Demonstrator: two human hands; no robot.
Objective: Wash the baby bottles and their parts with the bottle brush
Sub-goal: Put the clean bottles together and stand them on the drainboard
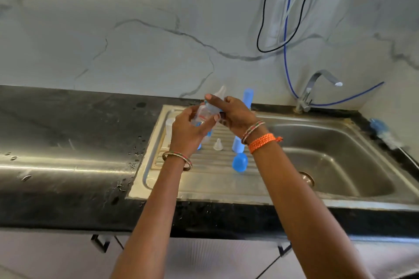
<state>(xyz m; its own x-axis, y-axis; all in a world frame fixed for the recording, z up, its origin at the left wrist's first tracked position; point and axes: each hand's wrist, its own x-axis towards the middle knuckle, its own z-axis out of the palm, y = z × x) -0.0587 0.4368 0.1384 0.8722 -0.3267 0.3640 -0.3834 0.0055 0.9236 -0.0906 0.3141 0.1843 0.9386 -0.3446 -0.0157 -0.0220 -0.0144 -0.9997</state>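
Note:
I hold a clear baby bottle (205, 112) with a teat on top above the steel drainboard (204, 179). My left hand (189, 130) grips the bottle's body from below. My right hand (231, 112) grips its blue collar just under the teat. On the drainboard lie a loose clear teat (218, 144), a round blue cap (239, 162), a blue cylinder (238, 145) and a clear cup-like part (170, 125). Another blue piece (248, 96) stands behind my right hand. The bottle brush (383, 132), blue and white, lies on the counter right of the sink.
The sink basin (328, 165) with its drain (306, 178) is to the right, a steel tap (317, 87) behind it. A wet black counter (68, 142) stretches to the left. Black, blue and white cables (286, 29) hang down the marble wall.

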